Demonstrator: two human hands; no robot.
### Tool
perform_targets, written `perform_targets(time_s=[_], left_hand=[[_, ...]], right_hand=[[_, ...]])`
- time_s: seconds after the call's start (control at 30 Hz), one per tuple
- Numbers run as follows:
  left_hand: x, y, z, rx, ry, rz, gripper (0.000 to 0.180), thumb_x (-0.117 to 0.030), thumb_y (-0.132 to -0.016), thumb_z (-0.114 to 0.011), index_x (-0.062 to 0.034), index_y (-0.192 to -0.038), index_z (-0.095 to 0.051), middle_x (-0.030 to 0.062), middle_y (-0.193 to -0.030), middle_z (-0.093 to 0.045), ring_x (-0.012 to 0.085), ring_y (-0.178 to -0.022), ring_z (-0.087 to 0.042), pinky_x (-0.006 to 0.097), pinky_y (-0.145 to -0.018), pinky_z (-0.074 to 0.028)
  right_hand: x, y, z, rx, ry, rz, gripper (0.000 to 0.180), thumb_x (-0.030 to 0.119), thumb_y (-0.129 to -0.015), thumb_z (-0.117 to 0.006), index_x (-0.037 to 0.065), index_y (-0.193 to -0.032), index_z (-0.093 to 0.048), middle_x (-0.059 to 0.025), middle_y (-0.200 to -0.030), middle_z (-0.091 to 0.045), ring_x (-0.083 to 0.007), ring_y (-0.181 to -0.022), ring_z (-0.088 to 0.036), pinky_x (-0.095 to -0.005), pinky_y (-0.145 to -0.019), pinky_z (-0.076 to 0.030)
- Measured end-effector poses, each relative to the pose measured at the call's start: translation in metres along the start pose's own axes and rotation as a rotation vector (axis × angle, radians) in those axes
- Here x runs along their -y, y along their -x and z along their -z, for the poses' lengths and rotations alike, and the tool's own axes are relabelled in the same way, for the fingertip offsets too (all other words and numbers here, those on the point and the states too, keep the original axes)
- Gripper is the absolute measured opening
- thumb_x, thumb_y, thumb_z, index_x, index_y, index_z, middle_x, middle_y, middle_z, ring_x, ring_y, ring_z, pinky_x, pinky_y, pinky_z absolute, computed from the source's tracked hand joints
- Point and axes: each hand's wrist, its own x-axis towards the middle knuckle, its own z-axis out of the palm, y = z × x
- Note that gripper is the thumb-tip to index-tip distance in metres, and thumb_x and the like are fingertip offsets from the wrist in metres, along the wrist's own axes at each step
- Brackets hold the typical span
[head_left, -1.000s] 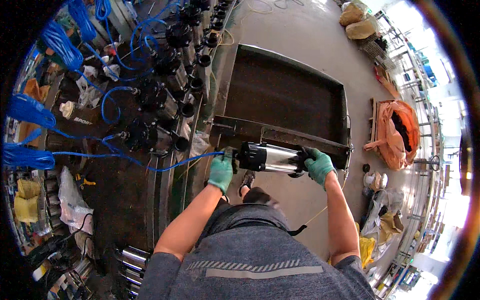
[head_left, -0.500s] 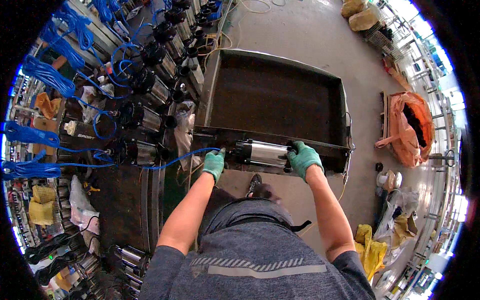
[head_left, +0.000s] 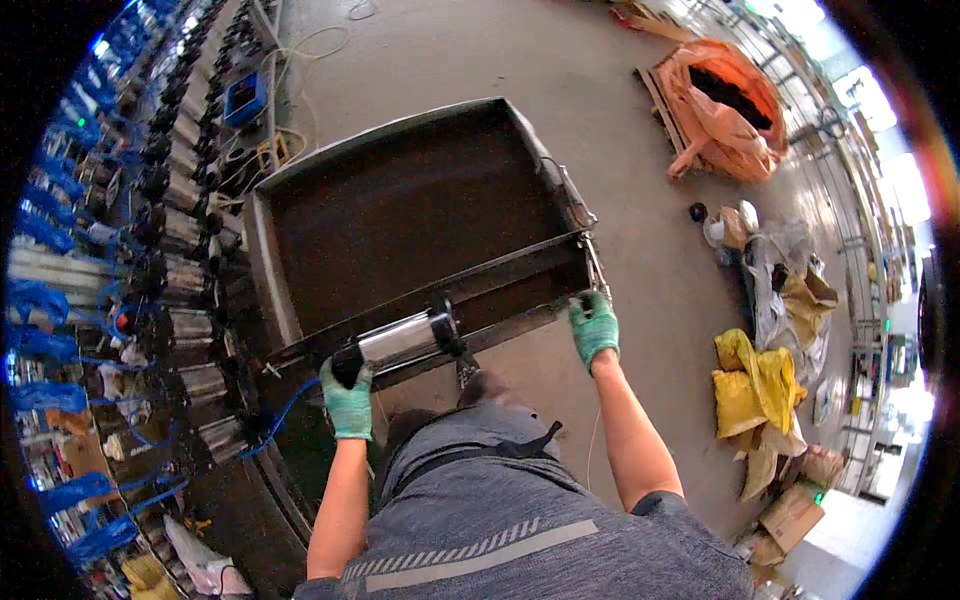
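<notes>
Blue cable: left of the metal trough; best left slack.
Left hand: gripping the black end of the silver cylinder.
Silver cylinder: at trough's near edge; likely heavy, best held level.
Right hand: trough's near-right corner, half-curled; hold unclear.

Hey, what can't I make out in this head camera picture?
In the head view:
Left hand: fingertips lost against the black end of the cylinder.
Right hand: fingers blurred, so contact with the tray is unclear.
Orange sack: contents too dark.
Blue coils: some cut off by the lens rim.
</notes>
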Motion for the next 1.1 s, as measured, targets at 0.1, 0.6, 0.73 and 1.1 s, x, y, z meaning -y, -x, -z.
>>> perform_targets(time_s=[0.1, 0.6, 0.73, 1.1], left_hand=[[0.029, -0.005, -0.005, -0.066, 0.058, 0.061, 0.071, -0.026, -0.079, -0.089, 0.0040, -0.131, -0.051, 0.0158, -0.124, -0.060, 0.0256, -0.112, -0.058, 0.037, -0.102, -0.046], [-0.010, -0.001, 0.002, -0.021, -0.049, 0.139, 0.059, -0.029, -0.083, -0.086, -0.0027, -0.122, -0.050, 0.0107, -0.113, -0.065, 0.0203, -0.098, -0.062, 0.031, -0.069, -0.058], [-0.002, -0.003, 0.001, -0.018, -0.135, 0.102, 0.064, -0.033, -0.083, -0.087, 0.0001, -0.123, -0.049, 0.0145, -0.114, -0.065, 0.0227, -0.099, -0.062, 0.035, -0.086, -0.054], [-0.001, -0.006, 0.006, -0.006, -0.188, 0.091, 0.065, -0.035, -0.083, -0.087, 0.0031, -0.121, -0.050, 0.0171, -0.113, -0.067, 0.0248, -0.102, -0.064, 0.037, -0.094, -0.051]], right_hand=[[-0.034, -0.022, 0.024, -0.072, 0.225, -0.156, 0.038, 0.028, -0.091, -0.074, 0.011, -0.122, -0.059, -0.0128, -0.092, -0.072, -0.0273, -0.076, -0.068, -0.0412, -0.073, -0.054], [-0.001, -0.014, -0.011, 0.272, -0.569, -0.099, 0.022, 0.013, -0.102, -0.058, 0.010, -0.122, -0.067, -0.0049, -0.091, -0.069, -0.0152, -0.066, -0.059, -0.0326, -0.061, -0.052], [0.041, 0.019, -0.030, 0.679, -0.559, -0.158, 0.022, 0.010, -0.100, -0.063, 0.009, -0.122, -0.067, -0.0021, -0.089, -0.068, -0.0108, -0.067, -0.058, -0.0274, -0.059, -0.050], [0.062, 0.022, -0.080, 0.735, -0.437, 0.050, 0.021, 0.019, -0.101, -0.063, 0.009, -0.119, -0.067, -0.0055, -0.090, -0.069, -0.0116, -0.074, -0.055, -0.0305, -0.069, -0.051]])
